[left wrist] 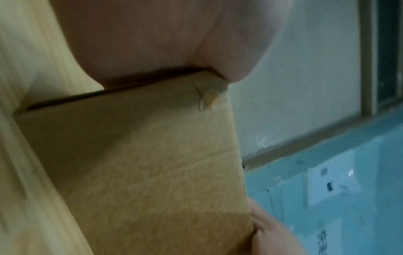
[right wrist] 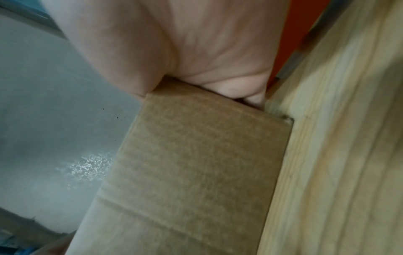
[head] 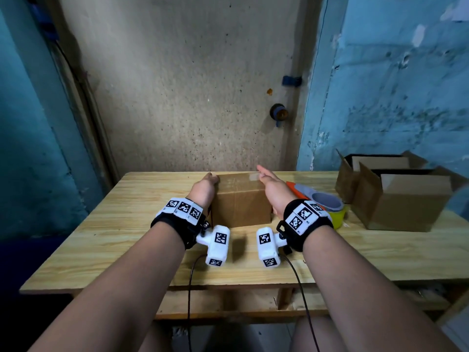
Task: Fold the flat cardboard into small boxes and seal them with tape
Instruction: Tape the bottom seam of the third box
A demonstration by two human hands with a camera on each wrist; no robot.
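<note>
A closed brown cardboard box [head: 241,207] stands in the middle of the wooden table [head: 127,224], with a shiny strip of clear tape across its top. My left hand [head: 204,188] lies against the box's left side, thumb on the top far corner; its fingers are hidden, seemingly wrapped over the far edge. In the left wrist view the palm presses on the box's side [left wrist: 141,155]. My right hand [head: 270,185] sits against the box's right side, fingers straight and pointing away from me. The right wrist view shows that palm on the box [right wrist: 196,163].
An orange, grey and yellow tape dispenser [head: 327,203] lies just right of my right hand. Two open cardboard boxes [head: 401,199] stand at the table's right end. A bare wall rises right behind the table's far edge.
</note>
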